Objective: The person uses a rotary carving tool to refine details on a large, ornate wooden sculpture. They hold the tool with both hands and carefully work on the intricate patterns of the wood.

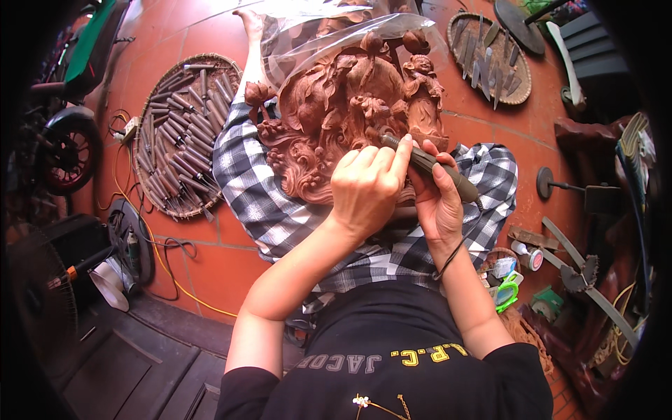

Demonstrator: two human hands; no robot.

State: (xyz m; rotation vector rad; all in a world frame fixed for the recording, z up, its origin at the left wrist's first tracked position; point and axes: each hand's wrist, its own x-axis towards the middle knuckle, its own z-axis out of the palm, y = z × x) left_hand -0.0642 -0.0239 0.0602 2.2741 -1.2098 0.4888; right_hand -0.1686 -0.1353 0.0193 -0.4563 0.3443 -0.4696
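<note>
Black shirt point(392, 364) of the person, lowest in view, with both bare forearms rising from it toward the middle.

Left hand point(367, 185): fingers curled down, resting on the lower edge of the carving and laid over the front part of the tool; forefinger stretched along the tool's shaft.

Right hand point(437, 199): closed around the dark, pen-shaped rotary carving tool point(437, 168), thumb on top. Tool lies slantwise, tip up-left against the wood, rear end down-right past the hand. Thin black cord point(448, 262) loops at the right wrist.

Reddish-brown wood carving point(343, 112): relief of leaves, scrolls and small figures, propped on the person's lap, which is covered in black-and-white checked cloth point(259, 196). Clear plastic sheet point(329, 35) folded back over its upper part. Bare foot point(250, 24) just beyond, top centre.

Round woven tray point(231, 66) left of the carving, on the red tiled floor point(203, 259), filled with many chisels point(178, 147) laid side by side. Second, smaller woven tray point(523, 84) upper right, holding blades and small tools.

Yellow cable point(164, 269) runs across the tiles at left. Motorbike wheel point(66, 150) far left. Electric fan point(35, 294) lower left.

Right side: green-handled tool point(505, 294), small bottle point(523, 252), toothed saw disc point(579, 276) and dark wood pieces, crowded together.
</note>
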